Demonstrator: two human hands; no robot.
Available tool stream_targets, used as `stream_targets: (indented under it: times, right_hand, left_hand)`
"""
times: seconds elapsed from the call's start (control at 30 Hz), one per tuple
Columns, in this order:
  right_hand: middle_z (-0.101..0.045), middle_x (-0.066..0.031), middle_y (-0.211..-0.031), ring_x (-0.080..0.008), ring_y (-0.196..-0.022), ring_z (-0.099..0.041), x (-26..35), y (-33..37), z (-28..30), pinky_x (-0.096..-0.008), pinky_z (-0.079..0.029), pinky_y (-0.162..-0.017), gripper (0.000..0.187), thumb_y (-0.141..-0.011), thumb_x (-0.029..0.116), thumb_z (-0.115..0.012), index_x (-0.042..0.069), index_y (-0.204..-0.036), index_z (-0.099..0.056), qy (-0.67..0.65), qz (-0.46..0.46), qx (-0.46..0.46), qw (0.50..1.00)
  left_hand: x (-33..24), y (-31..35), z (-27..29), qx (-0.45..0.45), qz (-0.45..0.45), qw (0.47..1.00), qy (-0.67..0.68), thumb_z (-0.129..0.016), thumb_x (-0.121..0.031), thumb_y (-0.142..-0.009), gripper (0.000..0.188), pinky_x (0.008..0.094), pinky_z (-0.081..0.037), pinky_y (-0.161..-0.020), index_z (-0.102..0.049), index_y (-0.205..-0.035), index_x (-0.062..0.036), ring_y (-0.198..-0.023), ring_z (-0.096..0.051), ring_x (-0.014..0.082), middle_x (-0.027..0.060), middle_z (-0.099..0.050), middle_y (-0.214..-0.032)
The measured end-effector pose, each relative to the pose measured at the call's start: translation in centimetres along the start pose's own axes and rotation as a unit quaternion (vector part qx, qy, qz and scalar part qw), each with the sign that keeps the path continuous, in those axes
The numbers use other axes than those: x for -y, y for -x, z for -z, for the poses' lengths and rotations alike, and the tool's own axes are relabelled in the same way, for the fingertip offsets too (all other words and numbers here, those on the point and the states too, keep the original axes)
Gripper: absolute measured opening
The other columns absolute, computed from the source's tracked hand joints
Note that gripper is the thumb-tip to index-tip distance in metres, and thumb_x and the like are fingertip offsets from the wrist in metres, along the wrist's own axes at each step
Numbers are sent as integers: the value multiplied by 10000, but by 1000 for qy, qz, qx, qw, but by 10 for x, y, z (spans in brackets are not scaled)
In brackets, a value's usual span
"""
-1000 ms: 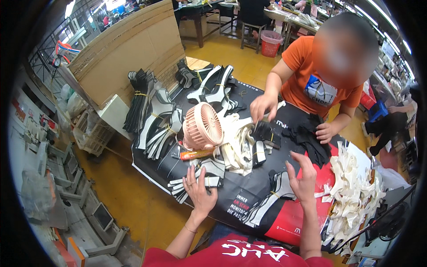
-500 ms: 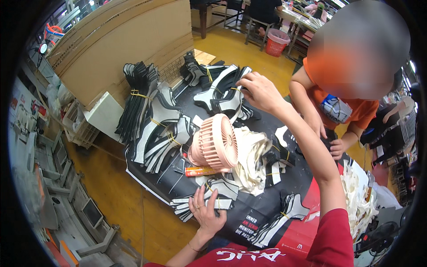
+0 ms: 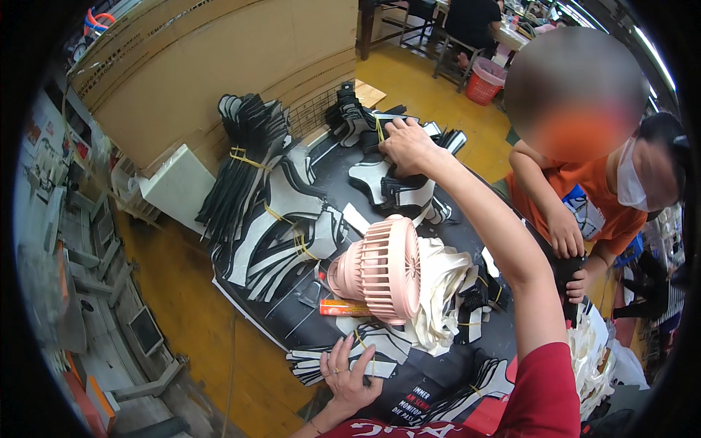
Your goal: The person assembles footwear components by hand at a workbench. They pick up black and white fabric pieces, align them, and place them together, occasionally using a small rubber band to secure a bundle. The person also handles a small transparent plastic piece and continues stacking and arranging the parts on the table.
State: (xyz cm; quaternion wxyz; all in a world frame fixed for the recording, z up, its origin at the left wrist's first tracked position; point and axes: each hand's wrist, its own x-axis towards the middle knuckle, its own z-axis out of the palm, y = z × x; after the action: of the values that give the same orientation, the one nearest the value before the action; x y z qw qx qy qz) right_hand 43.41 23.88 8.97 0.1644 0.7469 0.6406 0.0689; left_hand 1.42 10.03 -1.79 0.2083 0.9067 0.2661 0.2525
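My left hand (image 3: 350, 372) rests with spread fingers on a banded bundle of black and white cut pieces (image 3: 387, 347) at the table's near side. Stretched out to the far side, my right hand (image 3: 409, 146) has its fingers curled over another banded bundle (image 3: 372, 179) of such pieces; its fingertips are partly hidden. Between my hands stands a pink fan (image 3: 383, 266), with an orange-red tube-shaped packet (image 3: 343, 307) beside its base. A heap of off-white cut pieces (image 3: 442, 292) lies against the fan's right side.
More banded bundles (image 3: 244, 160) fill the table's left side, near a big cardboard panel (image 3: 219, 66). Across the right edge, a person in orange (image 3: 562, 190) has both hands on something black. A second, masked person (image 3: 650, 171) leans in behind. Loose white pieces (image 3: 584, 365) lie right.
The view has shifted, so the table sits lower and further right. My right hand has reached further over the far bundle. My left hand stays on the near bundle. A masked person has appeared at right.
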Motion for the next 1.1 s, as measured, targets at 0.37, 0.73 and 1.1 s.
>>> stream_targets:
  times: [0.37, 0.73, 1.1]
  right_hand:
    - [-654, -98, -965, -292, -933, -629, -18, 84, -8, -383, -472, -809, 492, -590, 85, -828, 70, -1027, -603, -200, -120, -414, 880]
    - [-652, -111, -1011, -308, -911, -603, -9, 137, 83, -392, -455, -815, 628, -586, 142, -859, 61, -1144, -584, -181, -188, -562, 785]
    - [-586, -31, -858, -80, -846, -548, 143, 358, 147, -240, -472, -781, 471, -598, 70, -813, -28, -998, -584, -581, -259, -212, 742]
  left_hand:
    - [0, -2, -2, -23, -16, 999, 18, -649, -221, -681, 561, 494, -160, -1149, -652, -1238, -155, -1324, -441, 361, 201, -496, -1402]
    - [-1, -5, -2, -32, -22, 998, 45, -643, -188, -685, 578, 510, -155, -1152, -630, -1258, -113, -1351, -415, 369, 215, -470, -1427]
    - [-21, 1, 44, -101, -183, 933, 293, -684, -637, -743, 898, 583, -143, -1165, -440, -1357, -28, -1362, -344, 477, 290, -410, -1411]
